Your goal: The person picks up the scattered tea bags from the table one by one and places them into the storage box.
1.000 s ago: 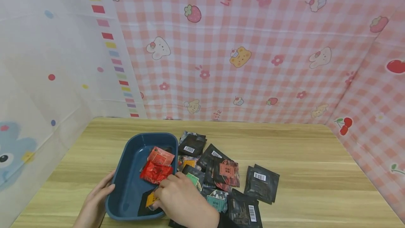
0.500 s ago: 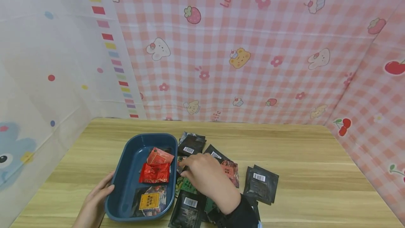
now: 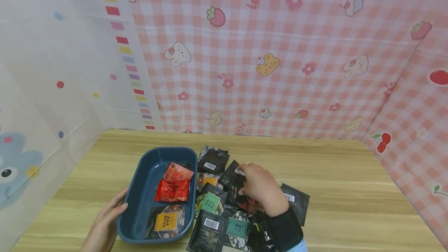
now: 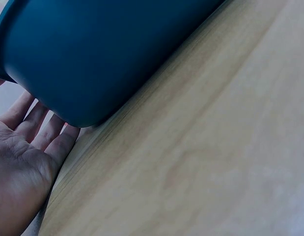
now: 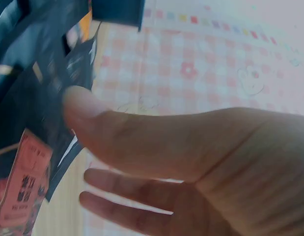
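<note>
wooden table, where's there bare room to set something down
The widest bare patch of table lies between the rightmost black packet and the right-hand cloth. A strip behind the packets, up to the back cloth, is free too. So is wood left of the tub, beyond the left hand. Between the tub and the right hand it's crowded with packets.

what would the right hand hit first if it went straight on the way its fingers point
Probably the flat black rectangular packet with a white barcode label, just ahead of the right hand; depth is unclear, so they may be touching.
</note>
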`<state>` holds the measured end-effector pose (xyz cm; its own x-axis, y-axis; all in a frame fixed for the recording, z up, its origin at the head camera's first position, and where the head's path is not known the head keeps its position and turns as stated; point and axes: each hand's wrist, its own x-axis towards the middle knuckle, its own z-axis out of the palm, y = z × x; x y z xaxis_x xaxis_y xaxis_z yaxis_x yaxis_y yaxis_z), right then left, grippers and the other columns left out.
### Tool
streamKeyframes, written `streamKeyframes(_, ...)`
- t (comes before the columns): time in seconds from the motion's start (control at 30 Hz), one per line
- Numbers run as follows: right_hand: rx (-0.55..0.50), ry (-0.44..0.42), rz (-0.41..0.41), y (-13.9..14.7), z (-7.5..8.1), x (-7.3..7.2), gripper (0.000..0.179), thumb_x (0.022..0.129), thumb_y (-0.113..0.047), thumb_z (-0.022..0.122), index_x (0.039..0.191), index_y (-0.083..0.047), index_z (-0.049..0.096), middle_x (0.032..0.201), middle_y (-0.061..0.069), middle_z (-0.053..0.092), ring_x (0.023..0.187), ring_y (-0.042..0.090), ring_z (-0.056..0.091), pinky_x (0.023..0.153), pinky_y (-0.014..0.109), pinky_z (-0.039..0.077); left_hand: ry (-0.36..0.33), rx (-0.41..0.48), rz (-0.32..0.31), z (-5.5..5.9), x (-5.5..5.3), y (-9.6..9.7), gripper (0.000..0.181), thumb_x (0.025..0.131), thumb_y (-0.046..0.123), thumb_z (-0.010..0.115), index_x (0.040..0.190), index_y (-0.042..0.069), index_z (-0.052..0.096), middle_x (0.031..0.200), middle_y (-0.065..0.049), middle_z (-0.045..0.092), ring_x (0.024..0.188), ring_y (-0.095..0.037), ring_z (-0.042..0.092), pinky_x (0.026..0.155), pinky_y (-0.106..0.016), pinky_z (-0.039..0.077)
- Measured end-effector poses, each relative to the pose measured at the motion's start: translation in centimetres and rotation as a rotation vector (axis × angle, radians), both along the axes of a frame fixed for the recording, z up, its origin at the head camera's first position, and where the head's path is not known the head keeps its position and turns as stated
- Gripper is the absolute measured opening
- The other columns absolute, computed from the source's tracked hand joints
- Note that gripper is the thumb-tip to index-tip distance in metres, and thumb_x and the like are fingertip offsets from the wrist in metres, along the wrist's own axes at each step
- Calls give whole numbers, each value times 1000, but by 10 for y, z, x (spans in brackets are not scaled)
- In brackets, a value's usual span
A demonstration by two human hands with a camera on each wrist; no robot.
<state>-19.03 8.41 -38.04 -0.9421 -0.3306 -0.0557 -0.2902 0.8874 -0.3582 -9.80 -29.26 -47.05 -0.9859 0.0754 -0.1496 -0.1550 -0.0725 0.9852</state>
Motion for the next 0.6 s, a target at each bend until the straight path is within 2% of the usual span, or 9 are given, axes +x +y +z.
streamKeyframes(0.13, 34, -43, -13, 7, -4, -2, 71, 62, -20, 84, 126, -7, 57, 119, 16, 63, 105, 34, 57, 88, 51, 48, -11, -9, 3, 1, -1, 1, 62, 103, 25, 31, 150, -1, 0, 116, 38, 48, 106, 12, 51, 81, -14, 48)
streamKeyframes(0.27, 68, -49, -18, 9, -5, -4, 74, 58, -20, 86, 125, -7, 58, 115, 15, 64, 101, 34, 58, 83, 50, 50, -9, -10, 7, 2, -1, 2, 63, 103, 25, 31, 150, -2, 0, 116, 38, 49, 105, 12, 51, 80, -13, 47)
streamKeyframes(0.5, 65, -56, -25, 9, -10, -2, 72, 58, -20, 87, 123, -7, 58, 109, 14, 62, 101, 33, 55, 84, 50, 48, -37, -4, 19, 1, -2, 1, 63, 103, 26, 32, 151, 0, 1, 113, 39, 49, 104, 11, 52, 80, -15, 48)
streamKeyframes(0.6, 61, -61, -33, 9, -12, -3, 72, 56, -19, 87, 121, -7, 59, 105, 13, 60, 96, 30, 53, 82, 49, 47, -51, -9, 13, 2, -2, 1, 64, 103, 28, 32, 151, 1, 0, 114, 39, 48, 104, 12, 52, 81, -14, 48)
